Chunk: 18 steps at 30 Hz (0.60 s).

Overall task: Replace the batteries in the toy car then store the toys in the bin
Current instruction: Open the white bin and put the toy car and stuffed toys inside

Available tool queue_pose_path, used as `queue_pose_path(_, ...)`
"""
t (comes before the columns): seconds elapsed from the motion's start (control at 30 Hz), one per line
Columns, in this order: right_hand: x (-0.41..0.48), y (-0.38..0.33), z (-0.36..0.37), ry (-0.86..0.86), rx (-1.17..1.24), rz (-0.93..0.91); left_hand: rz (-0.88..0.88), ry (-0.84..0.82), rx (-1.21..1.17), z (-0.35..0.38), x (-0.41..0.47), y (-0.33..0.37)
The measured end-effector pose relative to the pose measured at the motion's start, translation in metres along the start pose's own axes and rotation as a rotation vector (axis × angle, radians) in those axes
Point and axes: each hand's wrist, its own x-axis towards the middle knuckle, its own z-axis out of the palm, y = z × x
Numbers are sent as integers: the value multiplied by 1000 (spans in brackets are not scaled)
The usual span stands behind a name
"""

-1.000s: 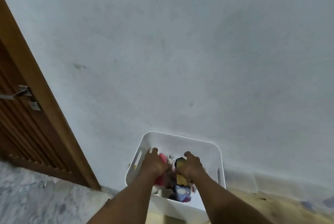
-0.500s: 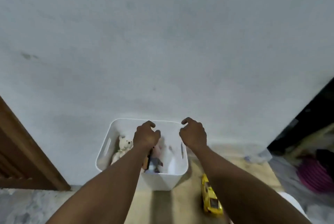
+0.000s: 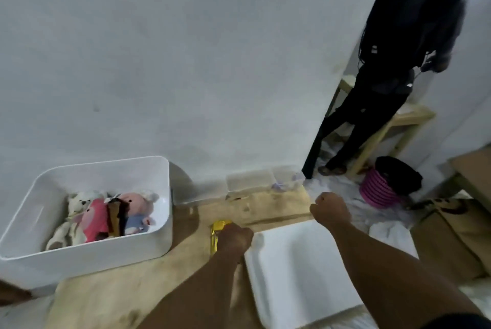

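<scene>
Mat point(image 3: 119, 296): left hand point(image 3: 235, 239) now apparently grips car point(image 3: 218, 227).

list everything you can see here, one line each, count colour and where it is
bin: one, white, on the floor at left by the wall
plush toys: at least three, cream, pink and blue, inside the bin
toy car: one, yellow, on the mat right of the bin
mat: one, tan, under the bin and car
lid: one, white, flat, lower right
clear containers: two, against the wall
basket: one, pink striped, right
table: one, pale wood, far right
cardboard boxes: brown, right edge
person: one, dark clothes, standing upper right
left hand: grips the toy car
right hand: fist, holds nothing
</scene>
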Motion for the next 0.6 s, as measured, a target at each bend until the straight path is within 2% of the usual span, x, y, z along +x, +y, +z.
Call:
queue_pose_path(0.1,24,63,16,-85,-80,75,-215,-87,-8,43,8,-25)
queue_pose_path(0.27,35,132,43,-242,-49,236,-269,-44,80,79,-1,-13)
queue_pose_path(0.43,37,153,58,-327,-18,278,-321,-18,113,95,4,-2)
queue_pose_path(0.6,39,146,63,-322,31,236,-351,27,105,100,10,-4)
